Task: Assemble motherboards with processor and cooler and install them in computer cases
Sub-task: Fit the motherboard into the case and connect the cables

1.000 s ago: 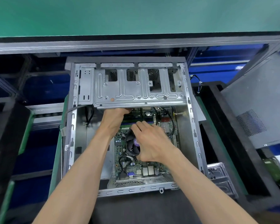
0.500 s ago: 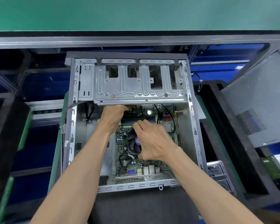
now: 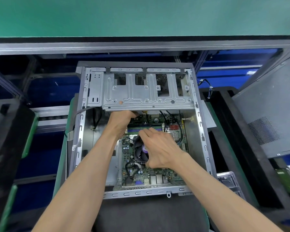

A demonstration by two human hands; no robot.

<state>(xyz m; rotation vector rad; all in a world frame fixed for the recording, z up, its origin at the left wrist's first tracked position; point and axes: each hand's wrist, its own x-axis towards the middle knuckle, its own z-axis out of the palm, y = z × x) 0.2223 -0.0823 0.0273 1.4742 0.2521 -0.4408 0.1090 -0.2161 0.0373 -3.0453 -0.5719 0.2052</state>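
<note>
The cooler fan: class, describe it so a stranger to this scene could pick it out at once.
Find the open computer case in the middle of the view, then the green motherboard lying inside it. The cooler fan sits at the board's centre, gripped by the right hand. It is the only round, black, bladed part, with a purple label at its hub.

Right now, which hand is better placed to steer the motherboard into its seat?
The right hand: it grips the cooler fan at the middle of the motherboard. The left hand reaches under the drive cage at the board's far edge, fingers hidden.
</note>
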